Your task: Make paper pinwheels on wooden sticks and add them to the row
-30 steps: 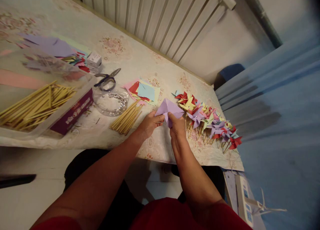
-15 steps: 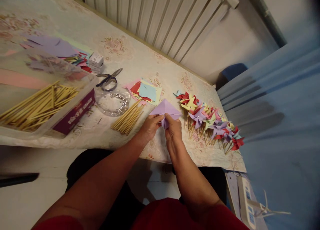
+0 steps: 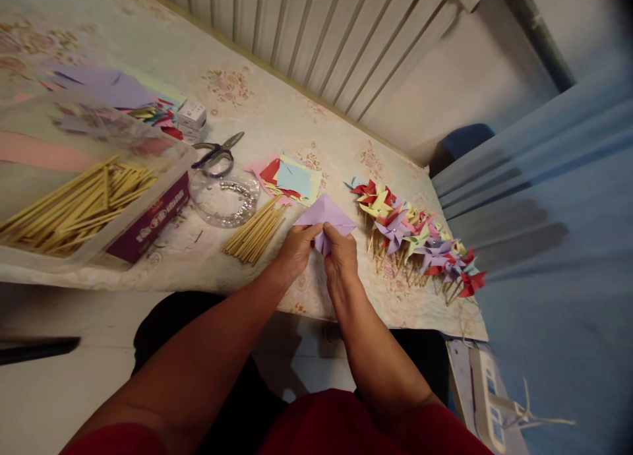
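Both hands pinch a purple paper square point(image 3: 325, 210) over the table's front part. My left hand point(image 3: 297, 247) grips its near left side, with thumb and fingers closed on it. My right hand point(image 3: 342, 249) holds the near right side, the thumb pressed near the paper's middle. Creases and slits run across the sheet; the fingers hide part of its near corner. Just left of the hands lies a bundle of thin wooden sticks point(image 3: 254, 234). Behind them rests a small stack of coloured paper pieces point(image 3: 293, 178). Rows of finished paper pinwheels point(image 3: 393, 231) lie to the right.
A clear round dish point(image 3: 223, 201) holds small shiny pieces. Scissors point(image 3: 217, 157) lie behind it, by small white boxes point(image 3: 192, 115). At left stands a clear plastic bin point(image 3: 171, 168) with many sticks. A power strip point(image 3: 487, 402) is at lower right, near a blue curtain point(image 3: 558, 244).
Both hands keep their grip on the purple paper, shifting very slightly left with it. The camera view has moved a little; the other things stay in place.
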{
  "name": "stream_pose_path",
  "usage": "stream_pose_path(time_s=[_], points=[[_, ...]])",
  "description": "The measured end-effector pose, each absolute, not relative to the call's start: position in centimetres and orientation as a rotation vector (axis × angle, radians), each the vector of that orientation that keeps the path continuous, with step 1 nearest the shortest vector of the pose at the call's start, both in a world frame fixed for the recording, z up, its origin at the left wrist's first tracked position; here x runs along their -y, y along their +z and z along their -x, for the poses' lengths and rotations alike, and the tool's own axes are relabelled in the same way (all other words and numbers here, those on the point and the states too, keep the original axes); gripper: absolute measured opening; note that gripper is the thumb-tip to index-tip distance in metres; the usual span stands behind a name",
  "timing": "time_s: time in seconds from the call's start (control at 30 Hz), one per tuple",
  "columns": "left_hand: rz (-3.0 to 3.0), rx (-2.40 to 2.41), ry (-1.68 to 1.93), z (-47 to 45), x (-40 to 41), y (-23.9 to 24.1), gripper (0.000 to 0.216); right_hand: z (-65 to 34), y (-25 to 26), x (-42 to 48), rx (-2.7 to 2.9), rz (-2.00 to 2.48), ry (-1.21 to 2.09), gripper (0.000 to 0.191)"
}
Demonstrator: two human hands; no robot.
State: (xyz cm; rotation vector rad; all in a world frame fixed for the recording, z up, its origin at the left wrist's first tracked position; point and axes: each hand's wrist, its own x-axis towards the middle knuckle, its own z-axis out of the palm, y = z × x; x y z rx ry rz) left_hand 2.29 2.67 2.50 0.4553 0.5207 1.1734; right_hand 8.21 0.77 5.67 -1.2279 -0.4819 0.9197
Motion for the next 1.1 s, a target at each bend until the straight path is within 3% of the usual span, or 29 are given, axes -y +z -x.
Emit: stream_pose_path(time_s=[0.3, 0.5, 0.63, 0.83, 1.1], points=[[-0.441, -0.512, 1.209, -1.8, -3.0, 3.4, 0.014, -10.3, 5.5, 0.6, 0.691, 1.357, 0.857, 0.026], [-0.470, -0.554, 1.198, -1.6, -3.1, 3.3, 0.013, -12.3, 4.4, 3.7, 0.919, 1.569, 0.278, 0.029], [-0.459, -0.550, 1.229, -1.5, -3.0, 3.3, 0.014, -12.4, 4.4, 5.1, 1.367, 1.560, 0.117, 0.027], [-0.451, -0.539, 1.217, -1.6, -3.2, 3.1, 0.014, -12.2, 4.3, 4.5, 1.627, 1.512, 0.187, 0.024], [-0.541, -0.546, 1.189, -1.6, -3.3, 2.5, 0.023, -11.1, 4.9, 3.1, 1.228, 1.587, 0.534, 0.020]])
